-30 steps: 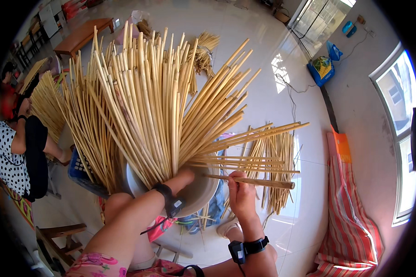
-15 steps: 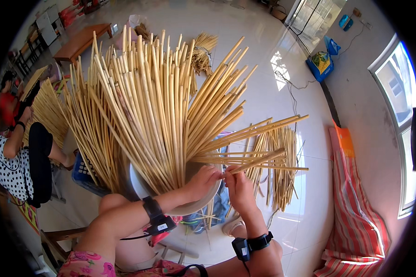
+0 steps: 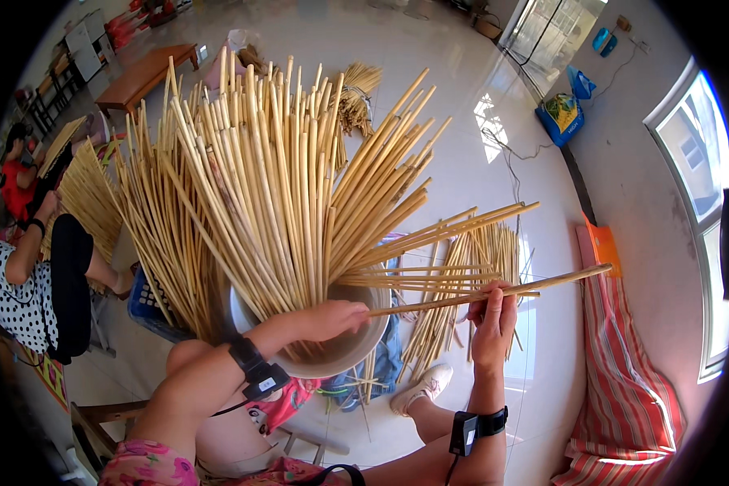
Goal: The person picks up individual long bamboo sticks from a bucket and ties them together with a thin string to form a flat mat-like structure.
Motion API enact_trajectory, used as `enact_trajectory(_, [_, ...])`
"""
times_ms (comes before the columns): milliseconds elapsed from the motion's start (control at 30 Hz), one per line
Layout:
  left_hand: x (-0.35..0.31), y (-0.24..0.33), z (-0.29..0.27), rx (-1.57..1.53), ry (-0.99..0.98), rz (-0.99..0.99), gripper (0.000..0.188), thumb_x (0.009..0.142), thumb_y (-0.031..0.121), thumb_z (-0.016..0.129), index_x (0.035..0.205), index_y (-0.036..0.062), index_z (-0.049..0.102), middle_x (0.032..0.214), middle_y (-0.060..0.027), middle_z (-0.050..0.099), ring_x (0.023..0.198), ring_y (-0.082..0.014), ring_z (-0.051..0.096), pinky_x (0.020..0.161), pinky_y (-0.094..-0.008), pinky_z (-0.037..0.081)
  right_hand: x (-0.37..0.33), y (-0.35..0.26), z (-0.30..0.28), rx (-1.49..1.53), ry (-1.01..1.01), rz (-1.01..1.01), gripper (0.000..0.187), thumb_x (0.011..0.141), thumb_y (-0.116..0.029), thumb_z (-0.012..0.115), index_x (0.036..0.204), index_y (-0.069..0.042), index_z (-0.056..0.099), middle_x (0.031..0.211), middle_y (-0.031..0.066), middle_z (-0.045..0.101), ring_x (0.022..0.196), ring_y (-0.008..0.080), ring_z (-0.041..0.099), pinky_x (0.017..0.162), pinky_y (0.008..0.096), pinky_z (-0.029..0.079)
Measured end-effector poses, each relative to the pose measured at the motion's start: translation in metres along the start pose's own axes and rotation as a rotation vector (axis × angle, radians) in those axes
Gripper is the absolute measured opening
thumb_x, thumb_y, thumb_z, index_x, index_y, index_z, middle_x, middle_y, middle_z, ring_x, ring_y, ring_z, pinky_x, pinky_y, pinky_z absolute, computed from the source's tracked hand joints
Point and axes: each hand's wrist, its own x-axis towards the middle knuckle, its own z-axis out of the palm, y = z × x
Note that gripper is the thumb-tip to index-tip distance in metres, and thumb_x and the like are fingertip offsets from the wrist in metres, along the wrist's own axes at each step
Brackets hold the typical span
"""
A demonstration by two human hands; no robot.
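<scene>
My right hand is closed round a long tan stalk, held almost level and rising slightly to the right. Its left end reaches close to my left hand, which hangs over the rim of a pale round bucket. The left fingers are curled together and slightly blurred; what they hold, if anything, is hidden. A big sheaf of similar stalks stands fanned out in the bucket, several of them leaning far right behind the held stalk.
More stalks lie on the tiled floor to the right. At left a blue crate holds another bundle, near a seated person in a dotted top. Red striped cloth lies along the right wall. A wooden bench stands farther back.
My hands were together at the bucket's right rim. The right hand has moved right and up with the stalk, now seen at greater length; the left has drawn back left.
</scene>
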Motion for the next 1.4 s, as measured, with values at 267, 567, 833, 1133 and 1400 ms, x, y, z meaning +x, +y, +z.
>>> enact_trajectory(267, [-0.009, 0.037, -0.008, -0.132, 0.061, -0.117, 0.036, 0.097, 0.031, 0.048, 0.085, 0.0014, 0.063, 0.064, -0.0018, 0.056, 0.061, -0.0094, 0.05, 0.059, -0.0251, 0.041, -0.007, 0.0, 0.012, 0.13, -0.008, 0.084, 0.02, 0.101, -0.027, 0.038, 0.098, -0.009, 0.046, 0.065, -0.0014, 0.047, 0.053, 0.0045, 0.042, 0.048, 0.0166, 0.033])
enact_trajectory(567, [0.002, 0.051, -0.004, -0.227, 0.065, -0.204, 0.033, 0.096, 0.031, 0.049, 0.095, 0.0021, 0.064, 0.066, -0.0002, 0.058, 0.06, -0.0079, 0.049, 0.056, -0.0244, 0.04, -0.019, 0.029, 0.049, 0.068, -0.06, 0.12, 0.019, 0.101, -0.023, 0.039, 0.096, -0.007, 0.048, 0.062, 0.0001, 0.048, 0.05, 0.0065, 0.043, 0.048, 0.02, 0.037])
enact_trajectory(833, [-0.019, 0.04, -0.04, -0.266, -0.092, -0.095, 0.039, 0.095, 0.015, 0.048, 0.132, 0.0034, 0.05, 0.086, 0.001, 0.064, 0.075, -0.0074, 0.053, 0.067, -0.0218, 0.044, 0.0, 0.011, 0.036, 0.07, 0.112, 0.206, 0.023, 0.101, -0.029, 0.04, 0.095, -0.008, 0.049, 0.06, -0.001, 0.048, 0.05, 0.0058, 0.043, 0.046, 0.0183, 0.036])
enact_trajectory(1133, [0.002, 0.046, -0.008, 0.153, 0.331, -0.49, 0.04, 0.089, 0.038, 0.062, 0.077, 0.0001, 0.07, 0.058, 0.0017, 0.059, 0.049, -0.0086, 0.047, 0.049, -0.0245, 0.038, -0.013, 0.026, 0.049, 0.058, 0.084, 0.12, 0.02, 0.101, -0.026, 0.039, 0.098, -0.007, 0.047, 0.059, -0.0007, 0.047, 0.05, 0.0058, 0.042, 0.045, 0.0186, 0.034])
enact_trajectory(1400, [-0.01, 0.043, -0.036, -0.462, 0.033, -0.204, 0.028, 0.092, 0.024, 0.057, 0.099, -0.0009, 0.068, 0.071, -0.0002, 0.065, 0.06, -0.0083, 0.049, 0.058, -0.0207, 0.04, -0.003, 0.014, 0.035, 0.088, 0.118, 0.166, 0.023, 0.101, -0.028, 0.039, 0.095, -0.007, 0.049, 0.06, -0.0007, 0.048, 0.051, 0.0058, 0.043, 0.046, 0.0186, 0.036])
